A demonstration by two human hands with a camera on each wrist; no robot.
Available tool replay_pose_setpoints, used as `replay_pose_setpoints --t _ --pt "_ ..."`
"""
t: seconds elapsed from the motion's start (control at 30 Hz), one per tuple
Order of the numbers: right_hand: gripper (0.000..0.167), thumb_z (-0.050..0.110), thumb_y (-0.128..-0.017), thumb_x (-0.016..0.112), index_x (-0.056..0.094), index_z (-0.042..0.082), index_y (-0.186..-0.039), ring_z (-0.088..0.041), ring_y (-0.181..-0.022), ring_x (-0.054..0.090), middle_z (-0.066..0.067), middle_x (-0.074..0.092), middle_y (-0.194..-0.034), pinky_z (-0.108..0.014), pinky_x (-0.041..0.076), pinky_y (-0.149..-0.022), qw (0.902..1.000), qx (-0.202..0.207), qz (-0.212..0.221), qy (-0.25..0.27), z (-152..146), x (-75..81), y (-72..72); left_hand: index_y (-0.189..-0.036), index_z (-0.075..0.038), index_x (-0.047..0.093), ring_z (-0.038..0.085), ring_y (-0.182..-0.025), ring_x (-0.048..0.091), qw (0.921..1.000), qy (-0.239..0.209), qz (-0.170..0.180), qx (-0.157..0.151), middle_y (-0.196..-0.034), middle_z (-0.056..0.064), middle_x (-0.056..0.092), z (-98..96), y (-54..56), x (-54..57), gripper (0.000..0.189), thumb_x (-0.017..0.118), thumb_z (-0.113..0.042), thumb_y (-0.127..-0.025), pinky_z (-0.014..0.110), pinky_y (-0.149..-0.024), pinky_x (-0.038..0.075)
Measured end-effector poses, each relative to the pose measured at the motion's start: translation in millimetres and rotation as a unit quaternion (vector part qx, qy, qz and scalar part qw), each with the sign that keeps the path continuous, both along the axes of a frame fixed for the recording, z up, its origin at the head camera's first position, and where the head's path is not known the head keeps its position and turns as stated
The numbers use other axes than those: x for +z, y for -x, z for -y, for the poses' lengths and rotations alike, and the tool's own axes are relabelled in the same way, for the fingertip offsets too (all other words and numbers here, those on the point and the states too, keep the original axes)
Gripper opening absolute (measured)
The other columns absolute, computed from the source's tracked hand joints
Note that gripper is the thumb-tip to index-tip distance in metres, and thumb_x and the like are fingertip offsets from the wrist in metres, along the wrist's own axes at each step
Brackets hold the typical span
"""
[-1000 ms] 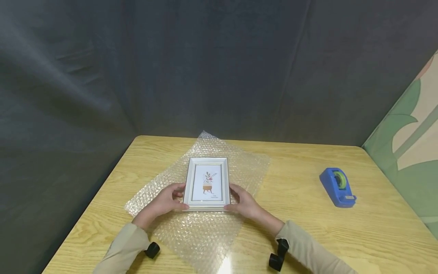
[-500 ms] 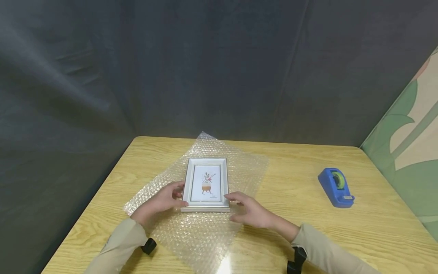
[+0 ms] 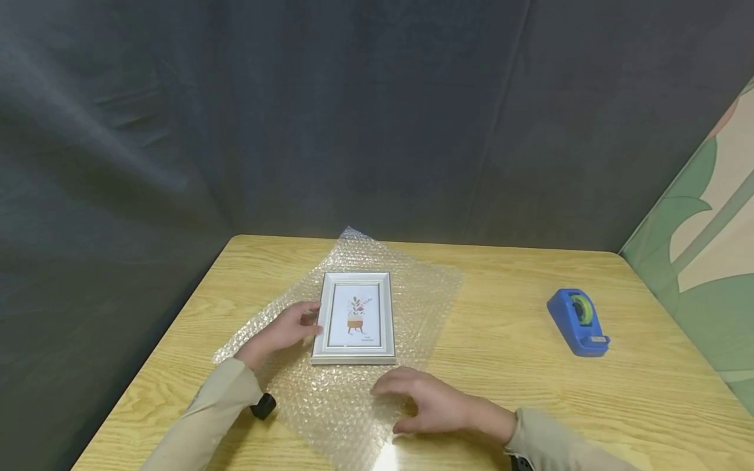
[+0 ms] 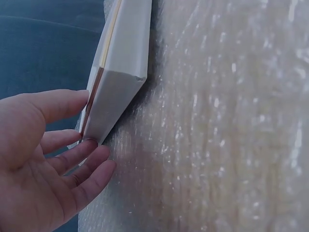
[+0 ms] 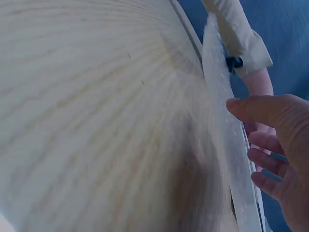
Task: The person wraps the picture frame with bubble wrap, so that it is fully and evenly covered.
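A silver-white picture frame [image 3: 386, 320] with a small plant picture lies face up on a sheet of bubble wrap [image 3: 330, 399]. At its left edge is my left hand [image 3: 288, 328], thumb and fingertips touching the side with fingers loosely extended. The left wrist view shows the hand [image 4: 43, 154] beside the frame's edge [image 4: 120, 67]. My right hand [image 3: 432, 402] hovers over the lower right part of the bubble wrap, apart from the frame, holding nothing. Its fingers are relaxed, with the thumb spread, in the right wrist view, near the wrap [image 5: 222, 106].
A blue tape dispenser [image 3: 580, 324] with a greenish roll stands on the right side of the wooden table [image 3: 495, 307]. A dark curtain [image 3: 377, 118] hangs behind the table, and a leaf-patterned cloth [image 3: 713, 261] is at the far right.
My right hand has let go of the frame's right edge and moved down toward me over the bubble wrap. My left hand has slid slightly up along the left edge.
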State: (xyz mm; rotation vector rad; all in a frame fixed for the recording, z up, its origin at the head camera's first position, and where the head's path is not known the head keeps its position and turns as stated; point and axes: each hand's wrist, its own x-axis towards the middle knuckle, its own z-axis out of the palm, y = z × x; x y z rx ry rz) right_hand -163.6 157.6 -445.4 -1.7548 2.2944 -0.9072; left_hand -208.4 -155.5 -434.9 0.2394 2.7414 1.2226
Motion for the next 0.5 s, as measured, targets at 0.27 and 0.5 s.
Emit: replay_pose_setpoints --t 0.27,0.5 --pt "0.030 0.014 -0.077 0.068 0.063 0.010 -0.106 -0.007 -0.102 0.054 0.003 0.061 -0.107 -0.017 0.041 -0.092 0.9910 0.047 -0.100 0.076 14.5 -2.2 -6.4 -0.133 0.003 0.041 0.032 -0.105 0.053 0.9998 0.011 0.013 0.011 -0.126 0.021 0.049 1.4 -0.6 -4.7 0.057 0.064 -0.015 -0.084 0.041 -0.086 0.048" --pt "0.006 0.011 -0.082 0.064 0.065 0.012 -0.088 -0.002 -0.085 0.057 0.006 0.063 -0.088 -0.009 0.043 -0.082 0.9806 0.046 -0.108 0.158 21.9 -1.2 -2.5 -0.131 0.004 0.043 0.031 -0.101 0.054 0.9999 -0.009 -0.003 0.012 -0.123 0.020 0.052 -1.7 -0.1 -6.6 0.055 0.065 -0.012 -0.082 0.040 -0.084 0.049"
